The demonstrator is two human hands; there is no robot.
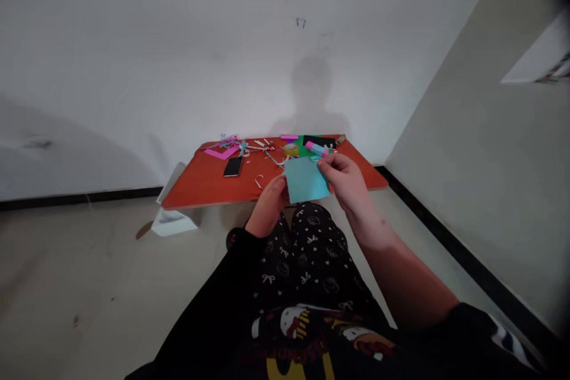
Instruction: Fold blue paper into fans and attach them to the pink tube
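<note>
A light blue square of paper (307, 180) is held up in front of the table's near edge, above my knees. My left hand (269, 205) is closed on its left edge, thumb toward me and the other fingers mostly hidden. At the upper right corner, my right hand (342, 175) pinches the same paper between thumb and fingers. Just behind that corner lies a pink and blue glue stick (316, 148) on the table; whether my right hand touches it I cannot tell.
On the orange table (202, 181) lie a phone (233, 167), a pink paper strip (221, 154), a tape roll (291, 149), a green sheet (304, 143) and several curled paper scraps. A white wall stands behind. A white stool-like object (173, 222) is under the left end.
</note>
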